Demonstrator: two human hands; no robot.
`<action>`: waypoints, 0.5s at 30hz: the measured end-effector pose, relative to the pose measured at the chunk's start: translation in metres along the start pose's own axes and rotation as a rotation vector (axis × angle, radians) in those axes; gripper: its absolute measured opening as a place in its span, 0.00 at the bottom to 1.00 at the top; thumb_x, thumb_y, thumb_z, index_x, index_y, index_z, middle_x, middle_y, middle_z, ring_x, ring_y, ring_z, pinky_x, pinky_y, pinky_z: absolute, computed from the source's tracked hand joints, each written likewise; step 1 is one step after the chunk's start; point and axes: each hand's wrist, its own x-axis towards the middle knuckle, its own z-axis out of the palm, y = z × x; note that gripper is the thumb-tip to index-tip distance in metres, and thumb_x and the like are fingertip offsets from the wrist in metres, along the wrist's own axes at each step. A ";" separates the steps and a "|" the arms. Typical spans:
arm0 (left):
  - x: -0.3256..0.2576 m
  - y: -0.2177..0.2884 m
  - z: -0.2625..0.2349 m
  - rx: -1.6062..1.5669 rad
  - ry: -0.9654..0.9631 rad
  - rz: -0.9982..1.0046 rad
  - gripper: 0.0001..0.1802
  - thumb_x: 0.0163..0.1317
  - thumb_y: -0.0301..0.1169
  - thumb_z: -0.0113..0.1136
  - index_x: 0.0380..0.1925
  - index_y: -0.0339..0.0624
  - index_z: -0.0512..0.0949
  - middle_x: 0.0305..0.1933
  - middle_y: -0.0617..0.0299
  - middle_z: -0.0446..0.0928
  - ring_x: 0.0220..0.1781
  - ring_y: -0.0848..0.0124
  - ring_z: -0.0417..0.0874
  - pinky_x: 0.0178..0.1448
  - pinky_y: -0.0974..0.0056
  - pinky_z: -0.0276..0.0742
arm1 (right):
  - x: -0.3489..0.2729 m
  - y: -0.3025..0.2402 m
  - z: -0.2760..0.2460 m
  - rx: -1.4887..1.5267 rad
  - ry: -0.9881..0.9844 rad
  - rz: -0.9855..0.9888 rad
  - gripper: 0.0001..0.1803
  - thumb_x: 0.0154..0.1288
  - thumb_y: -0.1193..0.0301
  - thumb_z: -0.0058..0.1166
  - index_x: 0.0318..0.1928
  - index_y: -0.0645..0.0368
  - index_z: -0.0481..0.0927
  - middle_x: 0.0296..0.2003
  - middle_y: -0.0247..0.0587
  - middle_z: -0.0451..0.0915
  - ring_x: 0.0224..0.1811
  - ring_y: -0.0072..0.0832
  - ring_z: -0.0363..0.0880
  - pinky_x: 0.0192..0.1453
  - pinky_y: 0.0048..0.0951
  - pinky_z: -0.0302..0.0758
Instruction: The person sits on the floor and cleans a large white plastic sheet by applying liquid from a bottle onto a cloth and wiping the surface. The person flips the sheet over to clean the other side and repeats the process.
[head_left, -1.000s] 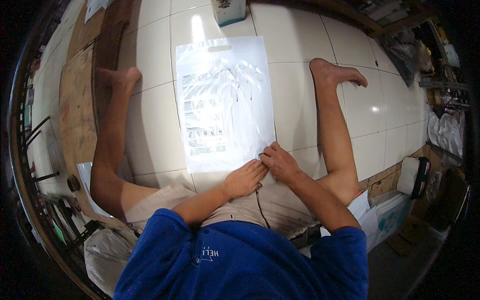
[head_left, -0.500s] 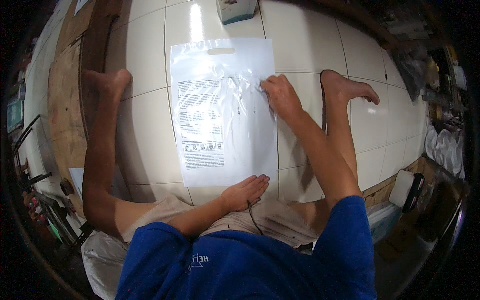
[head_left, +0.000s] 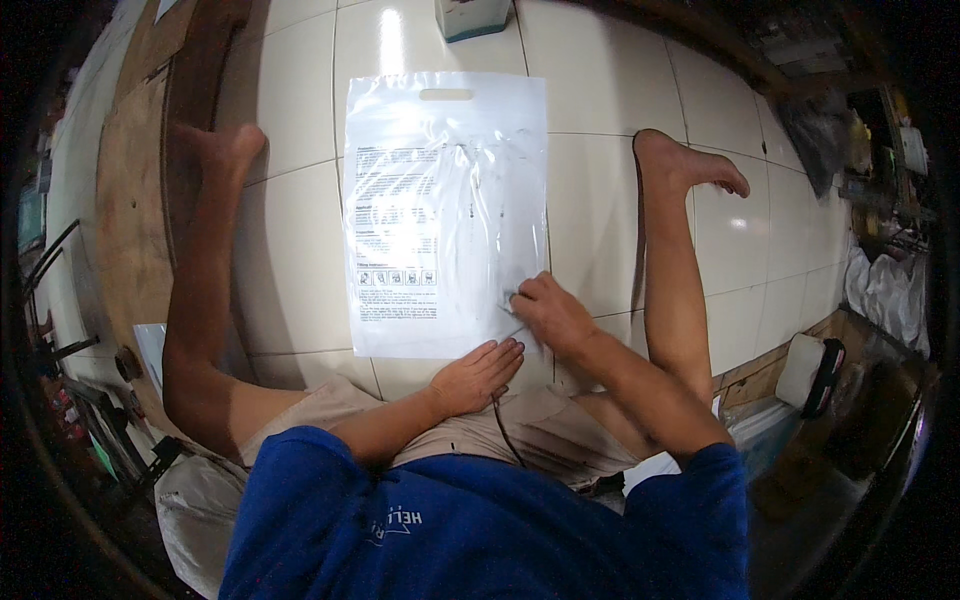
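A white plastic bag (head_left: 447, 215) with a cut-out handle lies flat on the tiled floor between my legs. Dark printing covers its left half, and creases run down its shiny right half. My right hand (head_left: 550, 312) is closed near the bag's lower right corner, with a small greyish piece pinched at its fingertips against the plastic. What that piece is, I cannot make out. My left hand (head_left: 480, 375) rests palm down with fingers stretched at the bag's lower edge. A thin dark cord (head_left: 505, 435) hangs over my shorts below it.
A box-like container (head_left: 472, 18) stands beyond the bag. Wooden boards (head_left: 135, 210) line the left side. To the right are a white case with a black edge (head_left: 802, 372), clear plastic bags (head_left: 888, 300) and cluttered shelves. My bare feet and legs flank the bag.
My right hand has slid down the bag's right side toward me, from near the upper part to the lower corner. The left hand has shifted slightly upward, staying flat.
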 end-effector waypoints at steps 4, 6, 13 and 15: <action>-0.003 -0.001 -0.002 0.059 -0.056 0.023 0.29 0.67 0.38 0.48 0.64 0.35 0.68 0.72 0.52 0.65 0.76 0.60 0.61 0.76 0.54 0.57 | 0.042 0.020 0.011 -0.078 0.184 0.021 0.15 0.58 0.76 0.50 0.47 0.59 0.80 0.45 0.45 0.76 0.52 0.43 0.73 0.54 0.38 0.79; -0.001 0.000 -0.006 0.083 -0.053 0.034 0.28 0.66 0.38 0.48 0.64 0.35 0.68 0.72 0.53 0.65 0.75 0.61 0.61 0.76 0.55 0.57 | 0.087 0.039 -0.017 -0.158 0.217 0.058 0.15 0.58 0.76 0.50 0.47 0.58 0.80 0.44 0.44 0.77 0.49 0.43 0.74 0.52 0.37 0.79; -0.001 -0.001 -0.003 0.043 -0.010 0.041 0.29 0.64 0.38 0.49 0.64 0.36 0.69 0.72 0.54 0.64 0.76 0.62 0.61 0.76 0.55 0.57 | 0.172 0.092 -0.070 -0.134 0.351 0.125 0.11 0.59 0.76 0.50 0.41 0.57 0.83 0.38 0.47 0.77 0.45 0.44 0.75 0.54 0.42 0.75; -0.001 -0.001 0.000 0.016 0.000 0.026 0.29 0.64 0.38 0.50 0.64 0.37 0.69 0.72 0.54 0.65 0.76 0.62 0.61 0.77 0.55 0.56 | 0.156 0.086 -0.061 -0.095 0.300 0.081 0.11 0.59 0.76 0.50 0.41 0.57 0.83 0.37 0.48 0.77 0.46 0.45 0.75 0.56 0.44 0.74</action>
